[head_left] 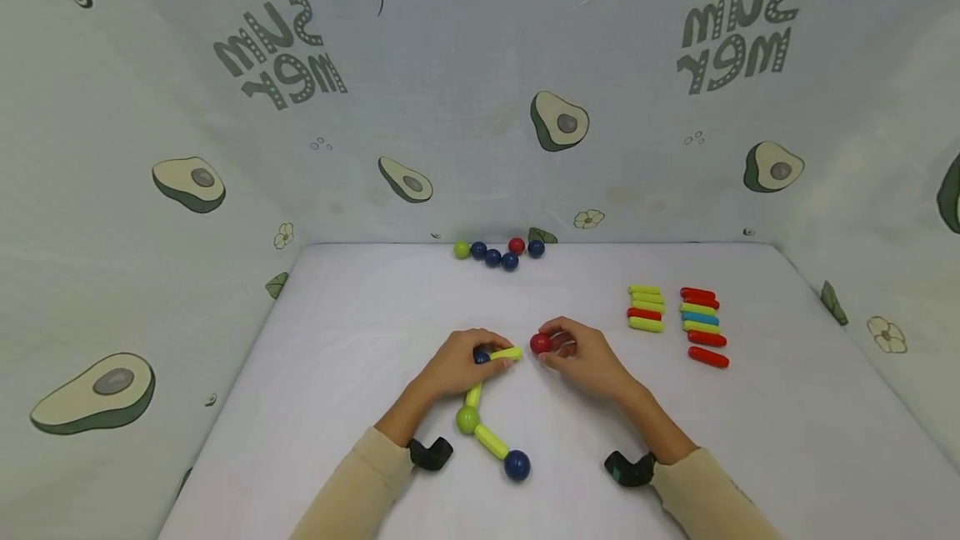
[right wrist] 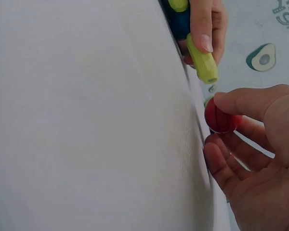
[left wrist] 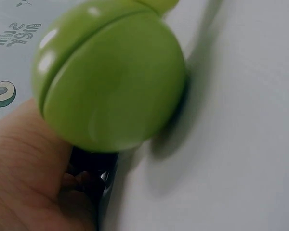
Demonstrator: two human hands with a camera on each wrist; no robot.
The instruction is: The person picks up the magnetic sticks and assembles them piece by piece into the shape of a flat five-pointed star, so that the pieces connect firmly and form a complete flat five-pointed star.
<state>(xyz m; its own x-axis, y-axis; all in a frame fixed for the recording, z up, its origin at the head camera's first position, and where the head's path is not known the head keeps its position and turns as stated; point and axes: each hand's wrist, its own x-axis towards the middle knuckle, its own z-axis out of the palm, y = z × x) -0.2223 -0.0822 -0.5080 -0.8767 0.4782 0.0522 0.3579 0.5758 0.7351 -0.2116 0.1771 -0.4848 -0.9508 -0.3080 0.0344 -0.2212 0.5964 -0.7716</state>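
Observation:
My left hand [head_left: 463, 363] grips a yellow-green rod [head_left: 507, 353] near a dark blue ball [head_left: 482, 356], both part of a joined chain. From there another yellow-green rod [head_left: 474, 395] runs to a green ball [head_left: 467, 419], then a further rod [head_left: 492, 442] ends at a second dark blue ball [head_left: 517, 466]. The green ball [left wrist: 111, 82] fills much of the left wrist view. Between thumb and fingers, my right hand [head_left: 585, 358] pinches a red ball [head_left: 540, 343]. In the right wrist view, the red ball [right wrist: 221, 115] stands a small gap from the held rod's free end [right wrist: 207, 72].
Several loose balls [head_left: 492, 257], green, blue and red, lie at the table's back edge. Two columns of rods lie on the right: yellow-green and red rods [head_left: 646, 308], and red, yellow-green and blue rods [head_left: 701, 317]. A patterned cloth [head_left: 480, 107] hangs behind the white table [head_left: 360, 298].

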